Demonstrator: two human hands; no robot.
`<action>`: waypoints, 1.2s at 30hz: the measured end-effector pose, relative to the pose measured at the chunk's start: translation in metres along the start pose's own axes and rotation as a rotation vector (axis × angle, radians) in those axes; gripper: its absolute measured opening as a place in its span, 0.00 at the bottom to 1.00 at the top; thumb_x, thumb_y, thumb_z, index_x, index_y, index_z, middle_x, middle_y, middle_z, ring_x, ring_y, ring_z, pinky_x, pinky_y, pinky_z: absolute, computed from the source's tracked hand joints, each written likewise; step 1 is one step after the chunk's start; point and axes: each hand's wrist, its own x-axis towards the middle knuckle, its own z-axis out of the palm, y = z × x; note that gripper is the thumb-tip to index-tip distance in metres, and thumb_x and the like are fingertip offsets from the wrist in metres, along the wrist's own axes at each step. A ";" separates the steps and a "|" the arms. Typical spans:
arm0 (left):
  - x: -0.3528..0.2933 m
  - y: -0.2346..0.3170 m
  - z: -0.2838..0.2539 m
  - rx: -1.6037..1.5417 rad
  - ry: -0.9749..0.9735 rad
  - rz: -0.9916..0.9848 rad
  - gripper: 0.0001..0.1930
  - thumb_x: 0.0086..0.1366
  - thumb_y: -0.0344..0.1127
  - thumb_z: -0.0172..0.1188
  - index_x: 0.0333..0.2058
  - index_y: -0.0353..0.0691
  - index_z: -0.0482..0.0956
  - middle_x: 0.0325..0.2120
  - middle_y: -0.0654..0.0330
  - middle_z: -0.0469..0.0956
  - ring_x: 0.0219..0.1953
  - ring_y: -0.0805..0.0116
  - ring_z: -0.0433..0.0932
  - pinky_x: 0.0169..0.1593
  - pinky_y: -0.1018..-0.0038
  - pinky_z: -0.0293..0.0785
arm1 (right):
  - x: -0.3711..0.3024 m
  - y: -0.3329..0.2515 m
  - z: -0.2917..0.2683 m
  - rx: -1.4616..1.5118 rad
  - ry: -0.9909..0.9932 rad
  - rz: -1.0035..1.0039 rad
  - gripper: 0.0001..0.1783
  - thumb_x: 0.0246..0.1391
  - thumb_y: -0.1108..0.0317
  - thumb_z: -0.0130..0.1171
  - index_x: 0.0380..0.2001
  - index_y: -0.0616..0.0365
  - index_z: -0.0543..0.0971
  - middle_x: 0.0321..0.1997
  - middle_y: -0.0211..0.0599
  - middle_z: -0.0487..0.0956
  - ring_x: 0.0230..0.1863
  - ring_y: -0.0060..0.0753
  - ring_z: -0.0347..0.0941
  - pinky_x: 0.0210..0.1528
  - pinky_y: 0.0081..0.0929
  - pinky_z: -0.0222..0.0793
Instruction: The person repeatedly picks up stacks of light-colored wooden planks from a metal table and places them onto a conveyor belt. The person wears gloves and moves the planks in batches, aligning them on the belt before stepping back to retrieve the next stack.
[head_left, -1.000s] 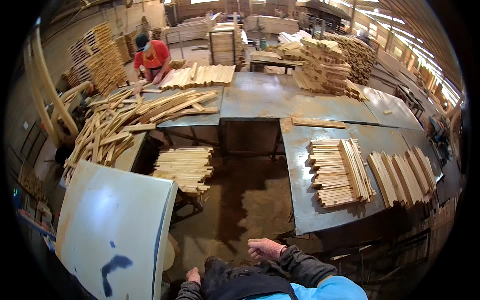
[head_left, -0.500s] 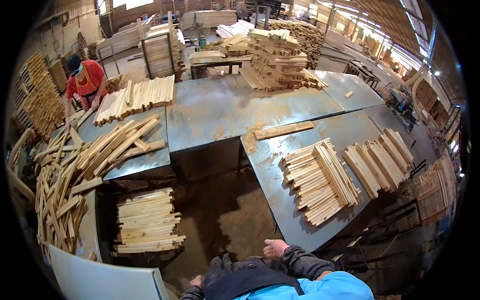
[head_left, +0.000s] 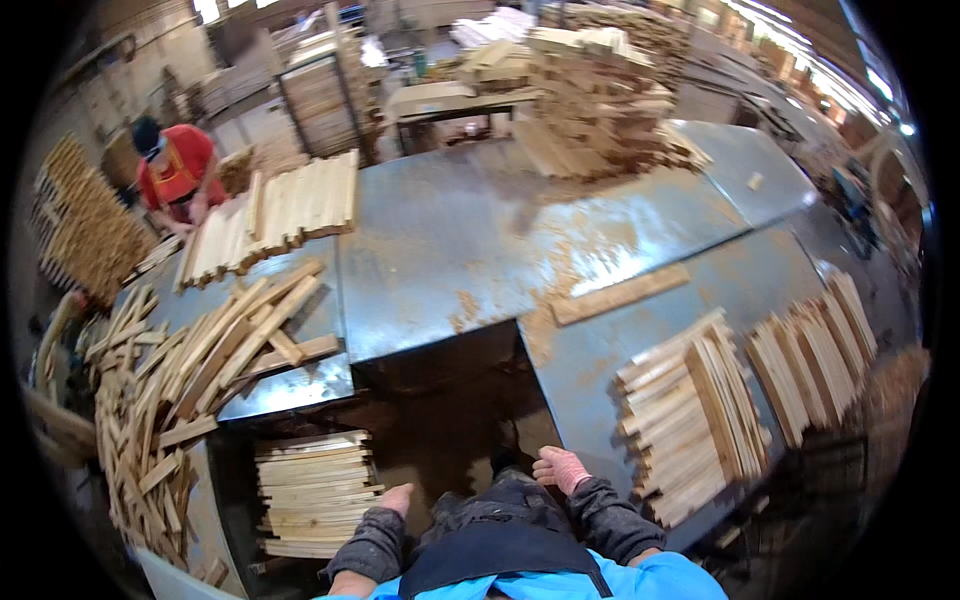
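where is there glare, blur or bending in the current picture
Head view: whitish glare on the metal tabletop, just beyond the lone plank; head view: smeared edges on the strip stack at right; head view: long edges bowing toward the black, rounded rim.

1. The left wooden stack (head_left: 315,495) is made of pale, narrow slats laid flat, side by side, running left to right. Its right-hand ends are uneven, some jutting past their neighbours. It lies just beside the left hand (head_left: 398,498); whether they touch cannot be told. What bears it is hidden.
2. The right wooden stack (head_left: 665,440) lies flat on the metal bench (head_left: 585,365), apart from the right hand (head_left: 562,470). Its lower slats run roughly left to right, with staggered left ends.
3. Several longer-looking strips lie across that stack's right part, close together, running from far to near.
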 end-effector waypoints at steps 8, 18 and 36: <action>0.082 0.098 -0.057 -0.384 0.060 -0.231 0.21 0.75 0.47 0.54 0.53 0.38 0.87 0.55 0.39 0.84 0.62 0.38 0.79 0.64 0.56 0.75 | 0.100 -0.167 0.072 -0.091 0.035 -0.008 0.10 0.77 0.67 0.54 0.36 0.42 0.69 0.25 0.22 0.62 0.23 0.21 0.60 0.21 0.24 0.55; 0.228 0.146 -0.260 -1.216 0.617 -0.169 0.27 0.75 0.42 0.65 0.65 0.30 0.79 0.55 0.57 0.84 0.55 0.64 0.79 0.62 0.66 0.75 | 0.230 -0.262 0.173 -0.437 -0.137 0.039 0.28 0.75 0.56 0.61 0.71 0.55 0.71 0.46 0.42 0.84 0.40 0.38 0.83 0.40 0.36 0.83; 0.591 -0.147 -0.612 -1.334 0.922 -0.391 0.53 0.72 0.45 0.70 0.82 0.32 0.44 0.79 0.38 0.56 0.79 0.47 0.60 0.78 0.59 0.57 | 0.469 -0.373 0.550 -0.890 -0.164 0.120 0.38 0.72 0.57 0.64 0.77 0.63 0.66 0.48 0.37 0.83 0.43 0.34 0.81 0.44 0.35 0.79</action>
